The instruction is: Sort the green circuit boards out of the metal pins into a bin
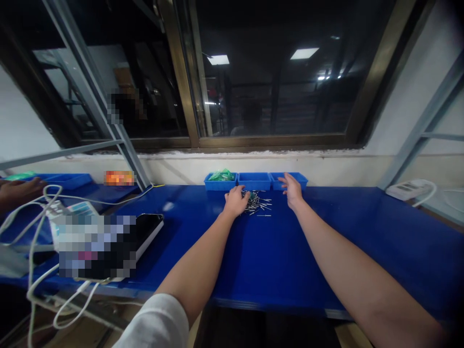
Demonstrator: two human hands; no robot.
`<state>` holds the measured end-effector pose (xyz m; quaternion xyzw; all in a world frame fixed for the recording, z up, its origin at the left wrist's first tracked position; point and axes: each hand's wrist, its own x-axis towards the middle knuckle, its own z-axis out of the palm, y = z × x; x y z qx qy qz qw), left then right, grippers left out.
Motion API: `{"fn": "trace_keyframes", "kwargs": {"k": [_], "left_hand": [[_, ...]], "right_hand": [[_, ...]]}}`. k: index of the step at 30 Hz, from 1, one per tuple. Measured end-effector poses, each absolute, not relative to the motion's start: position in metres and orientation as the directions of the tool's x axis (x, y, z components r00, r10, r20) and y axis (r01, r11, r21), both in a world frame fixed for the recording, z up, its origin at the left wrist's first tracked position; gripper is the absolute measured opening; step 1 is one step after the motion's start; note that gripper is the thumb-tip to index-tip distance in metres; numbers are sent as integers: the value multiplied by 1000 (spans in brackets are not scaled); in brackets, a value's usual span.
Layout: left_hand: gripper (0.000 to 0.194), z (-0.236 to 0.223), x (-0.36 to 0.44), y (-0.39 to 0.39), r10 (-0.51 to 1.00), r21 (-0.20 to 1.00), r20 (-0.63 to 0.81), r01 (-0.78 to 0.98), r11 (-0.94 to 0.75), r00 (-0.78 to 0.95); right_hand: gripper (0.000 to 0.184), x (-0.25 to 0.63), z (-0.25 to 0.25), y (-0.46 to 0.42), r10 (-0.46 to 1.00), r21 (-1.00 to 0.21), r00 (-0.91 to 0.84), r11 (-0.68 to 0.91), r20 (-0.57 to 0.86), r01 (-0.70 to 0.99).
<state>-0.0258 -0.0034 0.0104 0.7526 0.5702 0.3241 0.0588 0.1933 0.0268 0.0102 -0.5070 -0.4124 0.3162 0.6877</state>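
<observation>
A loose pile of thin metal pins [258,205], which look like rivets, lies on the blue tabletop [268,256]. My left hand [237,201] rests at the left side of this pile, thumb and fingers apart; part of the pile is hidden behind it. To the right, my right hand [292,191] is raised in front of the right blue bin [301,182], its fingers spread and nothing visible in them. The middle blue bin [254,181] stands behind the pile. Green plastic packaging [222,175] fills the left blue bin [220,185].
At left lies a phone [150,227] with white cables [32,261]. Another person's hand [23,191] is at the far left, near more blue bins [74,181]. A white power strip [408,188] sits at right. Grey metal frame posts [134,162] flank the table.
</observation>
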Motion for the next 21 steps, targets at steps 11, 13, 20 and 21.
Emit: {"fn": "trace_keyframes", "kwargs": {"k": [11, 13, 20, 21], "left_hand": [[74, 6, -25, -13, 904, 207, 246, 892, -403, 351], [74, 5, -25, -14, 903, 184, 211, 892, -413, 375], [75, 4, -24, -13, 896, 158, 190, 888, -431, 401], [75, 4, -23, -13, 897, 155, 188, 889, -430, 401]], "right_hand": [[33, 159, -6, 11, 896, -548, -146, 377, 419, 746], [28, 154, -8, 10, 899, -465, -177, 366, 400, 806], [22, 151, -8, 10, 922, -461, -146, 311, 359, 831], [20, 151, -7, 9, 926, -469, -139, 303, 352, 829]]}}
